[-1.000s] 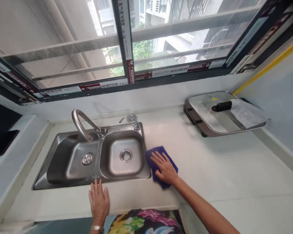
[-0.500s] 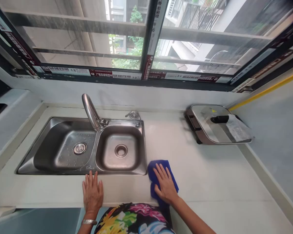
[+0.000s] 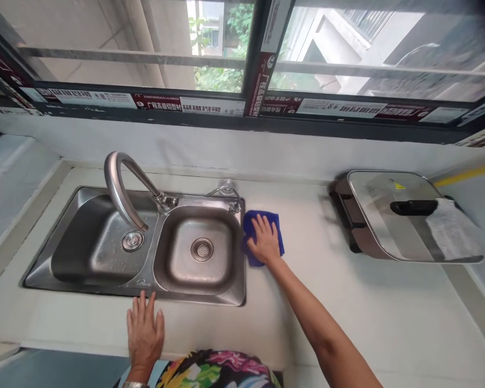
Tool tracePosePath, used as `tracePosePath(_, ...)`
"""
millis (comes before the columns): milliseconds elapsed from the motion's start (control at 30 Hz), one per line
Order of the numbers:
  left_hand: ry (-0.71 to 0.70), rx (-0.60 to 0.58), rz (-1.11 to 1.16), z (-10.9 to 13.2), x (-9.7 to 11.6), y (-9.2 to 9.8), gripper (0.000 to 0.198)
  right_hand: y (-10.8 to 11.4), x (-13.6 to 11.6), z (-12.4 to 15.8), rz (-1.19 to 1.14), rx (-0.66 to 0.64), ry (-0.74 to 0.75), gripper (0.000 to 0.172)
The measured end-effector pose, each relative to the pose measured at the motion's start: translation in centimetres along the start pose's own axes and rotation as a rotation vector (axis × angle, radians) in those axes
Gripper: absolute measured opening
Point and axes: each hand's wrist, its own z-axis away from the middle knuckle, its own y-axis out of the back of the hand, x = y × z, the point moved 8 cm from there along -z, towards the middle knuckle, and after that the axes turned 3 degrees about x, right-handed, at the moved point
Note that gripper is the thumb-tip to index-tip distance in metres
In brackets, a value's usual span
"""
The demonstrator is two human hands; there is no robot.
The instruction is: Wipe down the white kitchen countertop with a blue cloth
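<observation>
My right hand (image 3: pixel 264 240) lies flat with fingers spread on a folded blue cloth (image 3: pixel 275 222), pressing it to the white countertop just right of the sink. The cloth's left edge is against the sink's right rim. My left hand (image 3: pixel 143 331) is open and rests palm down on the counter's front strip, its fingertips at the front rim of the double-bowl steel sink (image 3: pixel 230 296). Nothing is under it that I can see.
A curved steel faucet (image 3: pixel 119 183) arches over the left bowl. A thin-spouted dispenser (image 3: pixel 233 205) stands at the sink's back right corner. On the right is an electric pan with a glass lid (image 3: pixel 372 215). A dark-framed window (image 3: pixel 210 119) runs behind the counter.
My right hand has slid the blue cloth away from me along the sink's right side, from near the front edge towards the back. My left hand stays by the sink's front rim.
</observation>
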Motion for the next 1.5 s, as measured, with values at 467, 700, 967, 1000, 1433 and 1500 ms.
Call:
tracePosePath(467, 0.008, -0.061, -0.082, -0.1, -0.6, -0.1, 0.05, -1.5, 3.5, -14.9, -0.082, 0.094, -0.06, 0.063)
tracePosePath(700, -0.034, -0.066, -0.076, -0.6, 0.9, 0.4, 0.051, 0.3, 1.4, -4.4, -0.067, 0.007, -0.01, 0.065)
tracePosePath(967, -0.056, -0.054, -0.022, -0.5, 1.3, 0.4, 0.054, 2.0, -3.8, 10.5, -0.063, -0.104, 0.028, 0.066)
tracePosePath(1000, -0.057, -0.059, -0.011, -0.4, 1.2, 0.3, 0.055, 2.2, -4.5, 12.3, -0.061, -0.105, 0.02, 0.067)
tracePosePath(1433, -0.654, -0.369, 0.583, -0.8, 12.4, 2.1, 0.037, 5.0, -2.8, 31.1, 0.006, -0.032, -0.308, 0.072)
tracePosePath(1500, -0.712, -0.405, 0.608, -0.2, 12.6, 2.8, 0.033, 5.6, -0.5, 33.3, 0.068, 0.031, -0.47, 0.07)
